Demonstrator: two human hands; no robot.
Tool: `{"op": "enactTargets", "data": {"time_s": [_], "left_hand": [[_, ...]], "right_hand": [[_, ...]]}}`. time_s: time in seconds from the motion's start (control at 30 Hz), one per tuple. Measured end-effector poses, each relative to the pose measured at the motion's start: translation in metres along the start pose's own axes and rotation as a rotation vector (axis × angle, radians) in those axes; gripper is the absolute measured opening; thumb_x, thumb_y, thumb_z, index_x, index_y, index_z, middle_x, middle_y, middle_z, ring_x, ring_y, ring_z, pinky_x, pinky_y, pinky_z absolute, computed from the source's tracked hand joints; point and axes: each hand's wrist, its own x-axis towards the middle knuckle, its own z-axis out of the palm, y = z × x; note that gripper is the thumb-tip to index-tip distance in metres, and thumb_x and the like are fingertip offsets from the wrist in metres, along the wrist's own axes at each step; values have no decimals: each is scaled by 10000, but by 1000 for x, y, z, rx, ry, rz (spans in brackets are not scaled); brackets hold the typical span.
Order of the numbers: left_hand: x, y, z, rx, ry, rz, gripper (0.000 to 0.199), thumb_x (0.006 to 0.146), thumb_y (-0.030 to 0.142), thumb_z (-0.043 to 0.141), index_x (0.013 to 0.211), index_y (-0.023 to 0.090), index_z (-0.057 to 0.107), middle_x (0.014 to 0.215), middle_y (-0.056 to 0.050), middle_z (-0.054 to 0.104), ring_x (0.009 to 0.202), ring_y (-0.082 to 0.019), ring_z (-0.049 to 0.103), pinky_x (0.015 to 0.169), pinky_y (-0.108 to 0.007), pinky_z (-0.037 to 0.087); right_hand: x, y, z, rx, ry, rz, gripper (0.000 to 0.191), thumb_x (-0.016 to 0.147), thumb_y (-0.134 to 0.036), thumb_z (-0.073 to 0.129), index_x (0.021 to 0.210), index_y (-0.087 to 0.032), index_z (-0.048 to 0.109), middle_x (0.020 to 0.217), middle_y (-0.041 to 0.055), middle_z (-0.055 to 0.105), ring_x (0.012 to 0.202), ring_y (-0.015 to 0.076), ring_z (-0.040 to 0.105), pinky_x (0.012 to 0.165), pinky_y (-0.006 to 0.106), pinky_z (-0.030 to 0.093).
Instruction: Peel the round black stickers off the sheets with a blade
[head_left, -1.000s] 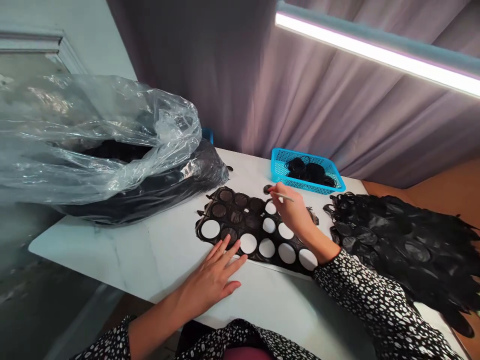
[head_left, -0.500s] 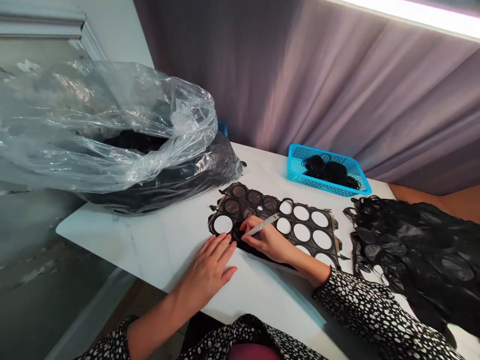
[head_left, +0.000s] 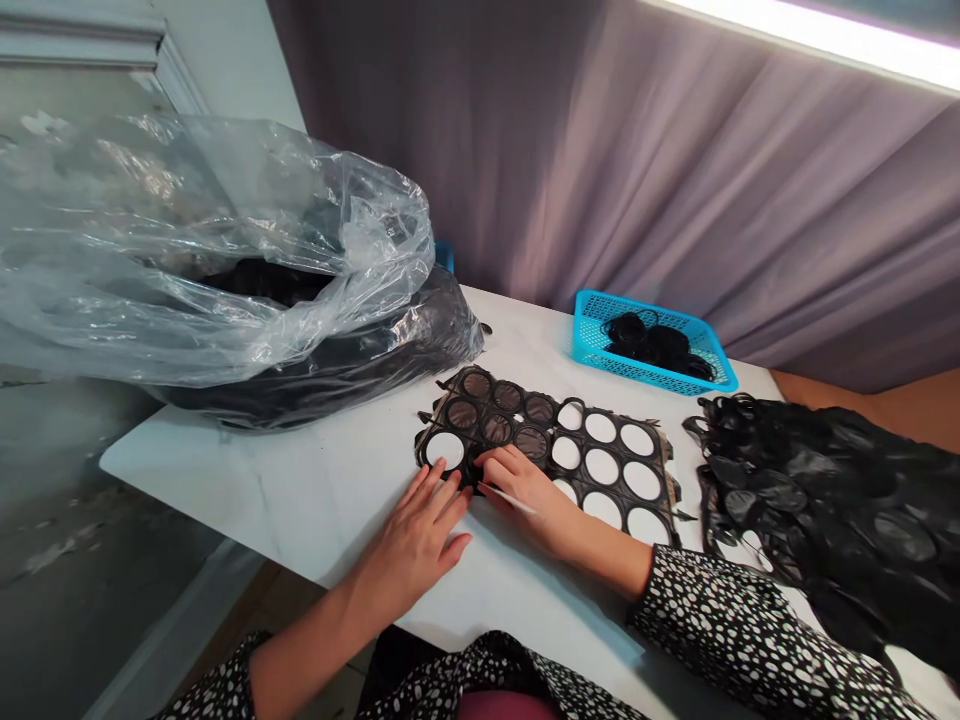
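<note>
A flat black sheet with rows of round cells lies on the table. Some cells show white through clean openings; others look dark and filmed over. My left hand rests flat at its near left corner, fingers spread, fingertips touching the edge beside a white circle. Just to the right, my right hand is closed around a slim pale tool, its exact kind unclear. Its fingertips are at a cell in the sheet's near row, and that cell is mostly hidden by the fingers.
At the left stands a large clear plastic bag with black material inside. A blue perforated basket holding black rings sits toward the back. On the right lies a heap of black ring sheets. A white table carries everything.
My right hand has turned and drawn slightly nearer to me, and the tool in it has swung down to a lower angle. The left hand has hardly moved.
</note>
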Motion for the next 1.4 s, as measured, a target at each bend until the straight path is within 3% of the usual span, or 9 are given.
{"op": "enactTargets", "data": {"time_s": [0.1, 0.27, 0.37, 0.5, 0.63, 0.8, 1.13, 1.27, 1.4], "left_hand": [[0, 0, 1, 0, 7, 2, 340, 968, 303, 500, 1257, 132, 558, 1349, -128, 549, 1379, -329, 375, 1087, -507, 402], [-4, -4, -1, -2, 4, 9, 388, 971, 293, 497, 1333, 154, 512, 1361, -113, 547, 1367, -324, 390, 1078, -510, 397], [6, -6, -12, -25, -5, 11, 328, 969, 325, 514, 1254, 175, 573, 1260, -97, 613, 1300, -318, 468, 1074, -549, 376], [44, -6, -21, -57, -7, -21, 214, 940, 270, 566, 1117, 172, 637, 1083, -82, 652, 1139, -265, 585, 1109, -521, 340], [73, -8, -2, -80, -50, 111, 523, 882, 270, 665, 1368, 184, 494, 1438, -160, 448, 1376, -333, 371, 1104, -522, 351], [71, -13, 20, -91, -122, 124, 567, 908, 306, 633, 1434, 274, 424, 1553, -137, 295, 1440, -382, 210, 1098, -601, 302], [72, -13, 16, -126, -151, 99, 588, 894, 290, 648, 1435, 337, 422, 1573, -91, 264, 1440, -396, 198, 1100, -614, 289], [72, -13, 16, -115, -169, 96, 583, 893, 283, 649, 1432, 323, 430, 1570, -111, 263, 1435, -410, 200, 1094, -623, 289], [71, -13, 15, -136, -136, 96, 567, 899, 285, 636, 1428, 324, 435, 1595, -96, 195, 1443, -401, 183, 1105, -608, 284]], "right_hand": [[4, 5, -2, -106, -8, -31, 137, 922, -120, 450, 819, -196, 499, 908, 93, 588, 825, 219, 509, 771, 358, 451], [16, 47, -46, 7, 360, 324, 122, 930, -184, 430, 821, -204, 481, 838, 52, 631, 692, 170, 541, 631, 275, 419], [13, 70, -77, -41, 464, 388, 121, 923, -225, 463, 805, -203, 476, 904, 62, 663, 684, 161, 550, 625, 268, 401], [1, 72, -83, -45, 284, 289, 79, 914, -200, 469, 864, -198, 530, 883, 56, 650, 741, 170, 567, 674, 279, 417], [-9, 63, -65, 133, 78, 245, 75, 923, -188, 479, 917, -197, 553, 876, 38, 624, 773, 162, 559, 698, 281, 431], [-13, 64, -59, 292, 44, 238, 113, 910, -222, 542, 803, -185, 535, 1000, 62, 579, 905, 180, 538, 817, 330, 449], [-12, 64, -62, 341, -1, 257, 190, 914, -205, 553, 730, -175, 517, 1034, 56, 517, 907, 167, 516, 810, 317, 453], [-15, 58, -56, 244, 18, 217, 163, 915, -170, 547, 759, -182, 506, 1038, 65, 520, 919, 176, 518, 819, 325, 466], [-18, 48, -44, -22, -7, 97, 124, 921, -96, 473, 857, -190, 523, 1050, 108, 571, 966, 229, 514, 863, 384, 460]]}}
